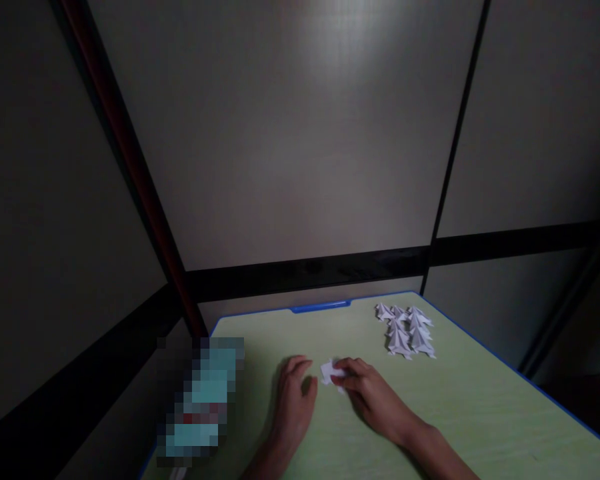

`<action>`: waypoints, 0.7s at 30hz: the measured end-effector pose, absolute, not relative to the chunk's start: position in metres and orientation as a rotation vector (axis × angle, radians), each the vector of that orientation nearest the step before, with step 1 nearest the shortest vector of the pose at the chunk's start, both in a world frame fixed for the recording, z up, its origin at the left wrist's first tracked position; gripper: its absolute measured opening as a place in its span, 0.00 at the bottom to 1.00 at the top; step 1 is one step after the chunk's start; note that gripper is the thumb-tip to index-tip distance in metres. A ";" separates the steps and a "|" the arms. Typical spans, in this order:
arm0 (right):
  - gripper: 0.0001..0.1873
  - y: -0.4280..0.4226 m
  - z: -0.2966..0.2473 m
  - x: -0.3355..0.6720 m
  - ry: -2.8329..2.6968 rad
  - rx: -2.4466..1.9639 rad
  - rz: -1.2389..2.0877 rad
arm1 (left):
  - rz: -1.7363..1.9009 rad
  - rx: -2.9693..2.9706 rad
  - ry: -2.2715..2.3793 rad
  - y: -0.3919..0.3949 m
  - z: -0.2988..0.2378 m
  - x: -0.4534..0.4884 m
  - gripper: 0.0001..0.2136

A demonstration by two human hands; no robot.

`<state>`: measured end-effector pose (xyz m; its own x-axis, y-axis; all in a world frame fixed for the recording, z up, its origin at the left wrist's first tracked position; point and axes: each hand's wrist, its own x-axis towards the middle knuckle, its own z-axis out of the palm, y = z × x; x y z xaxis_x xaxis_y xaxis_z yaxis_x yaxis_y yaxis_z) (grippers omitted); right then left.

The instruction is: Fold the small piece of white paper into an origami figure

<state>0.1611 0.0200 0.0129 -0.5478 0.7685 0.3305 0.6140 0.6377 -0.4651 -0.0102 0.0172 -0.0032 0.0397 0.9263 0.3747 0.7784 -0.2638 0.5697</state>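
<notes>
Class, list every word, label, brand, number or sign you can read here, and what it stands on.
No text is readable.
Pixelated object at picture left: too blurred to read.
White paper in the right hand, folded papers, table: no writing visible.

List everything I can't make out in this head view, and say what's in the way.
In the head view:
- Right part of the folded white piece: covered by the right hand, so its full outline can't be told.
- Pixelated object at left: blocky masking hides its details.
- Folded white figures: small and crowded together, so fine creases are unclear.
- Near edge of the table: cut off by the picture's bottom edge.
</notes>
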 end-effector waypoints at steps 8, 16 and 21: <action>0.19 0.005 0.022 0.154 -2.516 -0.974 0.347 | 0.968 2.168 1.868 0.015 -0.008 -0.012 0.06; 0.19 0.004 0.022 0.152 -2.569 -1.068 0.246 | 1.192 2.004 1.721 0.020 -0.007 -0.010 0.09; 0.21 0.000 0.022 0.150 -2.605 -1.126 0.230 | 1.232 1.919 1.648 0.023 -0.006 -0.008 0.09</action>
